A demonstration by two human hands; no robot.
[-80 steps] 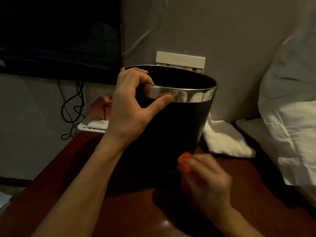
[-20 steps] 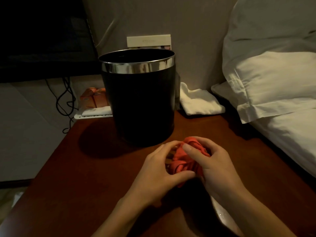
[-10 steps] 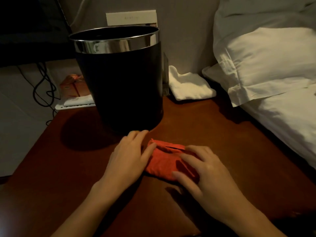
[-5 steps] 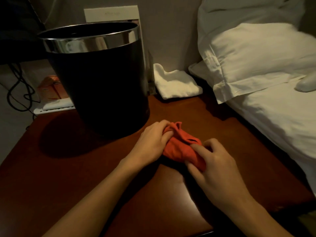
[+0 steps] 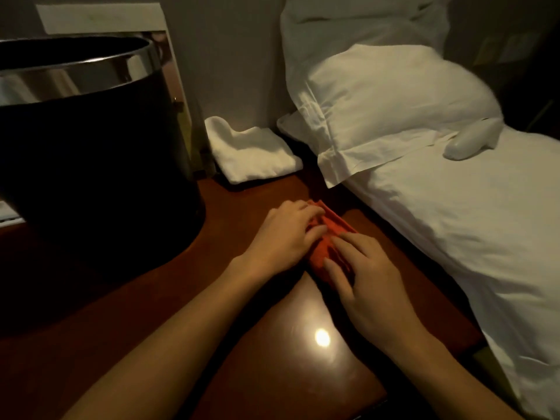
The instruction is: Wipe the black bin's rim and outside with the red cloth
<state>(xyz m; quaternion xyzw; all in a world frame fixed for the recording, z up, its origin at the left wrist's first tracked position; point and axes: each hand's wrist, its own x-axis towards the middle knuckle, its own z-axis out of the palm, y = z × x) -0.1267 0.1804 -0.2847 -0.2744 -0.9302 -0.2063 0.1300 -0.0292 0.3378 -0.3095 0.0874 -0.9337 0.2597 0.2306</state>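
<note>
Near the right edge of the bench [image 5: 127, 328], both hands lie on the red cloth [image 5: 328, 247], which sits bunched into a narrow fold on the dark wood. The left hand [image 5: 285, 237] covers its far left side, fingers curled over the fabric in a loose grip; whether they pinch it I cannot tell. The right hand [image 5: 366, 283] presses the near end with fingers laid fairly straight, holding nothing. Well to the left stands the black bin [image 5: 97, 165], upright on the bench, its shiny metal rim [image 5: 75, 75] catching light. Behind the bin, against the wall, lies a folded white towel [image 5: 251, 153]. Just right of the bench runs the bed [image 5: 469, 231], with a white pillow [image 5: 388, 98].
</note>
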